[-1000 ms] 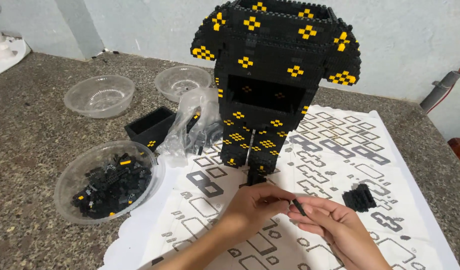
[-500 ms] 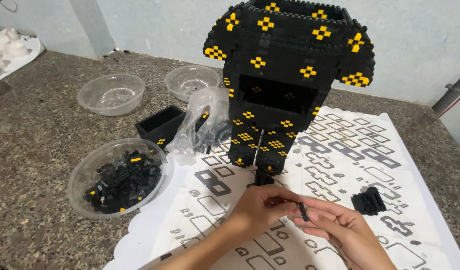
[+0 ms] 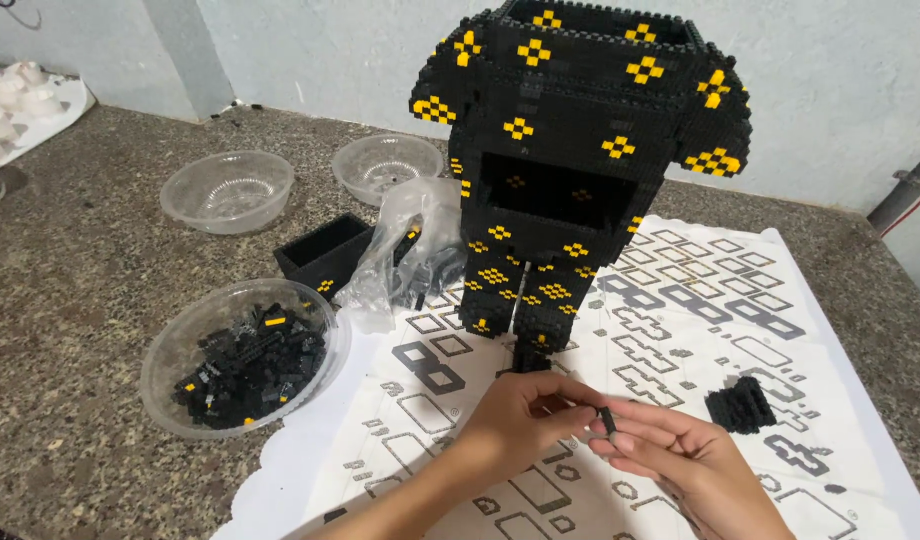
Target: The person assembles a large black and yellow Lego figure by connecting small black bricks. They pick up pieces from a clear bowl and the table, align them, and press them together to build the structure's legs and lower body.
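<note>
A tall black brick figure with yellow cross marks (image 3: 570,150) stands on a white printed instruction sheet (image 3: 680,320). Low in front of it, my left hand (image 3: 525,425) and my right hand (image 3: 680,465) meet over the sheet. Together they pinch a small black brick piece (image 3: 606,420) between their fingertips. A small black brick stub (image 3: 530,355) lies at the figure's foot, just beyond my left hand. A little black brick assembly (image 3: 742,403) rests on the sheet to the right of my right hand.
A clear bowl of black and yellow bricks (image 3: 242,355) sits at left. Two clear bowls (image 3: 227,190) (image 3: 385,165) stand farther back. A black brick box (image 3: 325,255) and a crumpled clear bag (image 3: 410,250) lie beside the figure. White moulded pieces (image 3: 10,105) sit far left.
The view has shifted slightly, so everything sits a little lower and to the right. Both hands stay together on the small black piece.
</note>
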